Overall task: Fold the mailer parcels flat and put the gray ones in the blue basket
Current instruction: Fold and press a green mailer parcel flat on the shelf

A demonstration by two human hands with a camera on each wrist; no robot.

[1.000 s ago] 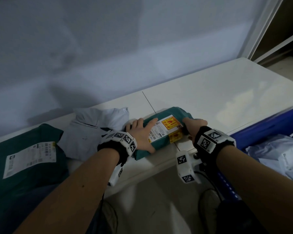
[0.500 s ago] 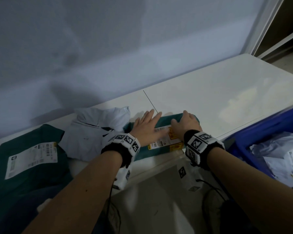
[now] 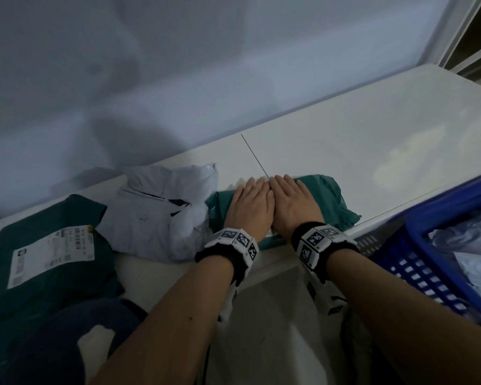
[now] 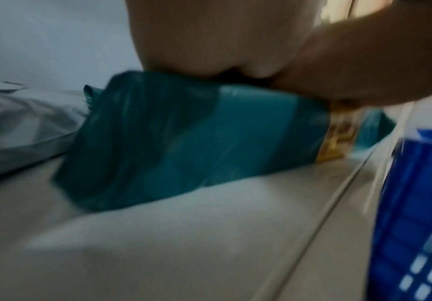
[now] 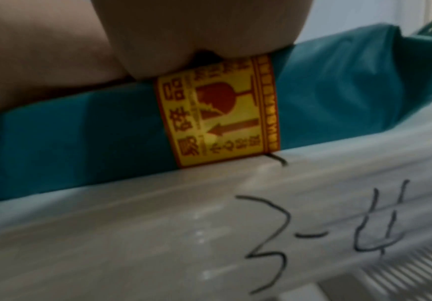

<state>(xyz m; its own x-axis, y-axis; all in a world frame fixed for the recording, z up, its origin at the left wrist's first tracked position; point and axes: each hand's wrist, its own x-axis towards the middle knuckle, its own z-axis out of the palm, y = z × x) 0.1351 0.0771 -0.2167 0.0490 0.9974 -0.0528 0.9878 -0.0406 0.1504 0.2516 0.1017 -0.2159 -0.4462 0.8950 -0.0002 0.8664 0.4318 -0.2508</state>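
Pressing side by side, both hands [image 3: 274, 207] lie flat, fingers straight, on the teal mailer [image 3: 333, 201].

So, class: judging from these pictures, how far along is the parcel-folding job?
Done: gray mailers already lie in the blue basket.
In hand: the left hand and right hand press the green parcel flat.
Left: a crumpled gray parcel on the table, unfolded and unbasketed.
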